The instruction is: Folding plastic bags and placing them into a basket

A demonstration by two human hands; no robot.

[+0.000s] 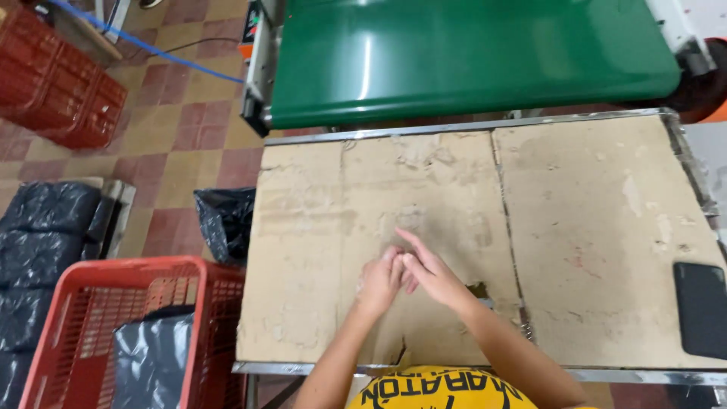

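Both of my hands rest together over the middle of a worn cardboard sheet (318, 227) that covers a metal-edged table (469, 125). My left hand (379, 282) has its fingers curled, knuckles up, and touches my right hand (428, 271), whose fingers stretch flat and point to the upper left. Nothing shows in either hand; whether something small lies between them is hidden.
A green conveyor belt (469, 53) runs along the table's far edge. A black phone (700, 309) lies at the right edge. A red crate (98, 333) holding dark plastic bags stands at the lower left, more black bags (45, 235) beside it, another red crate (53, 83) farther off.
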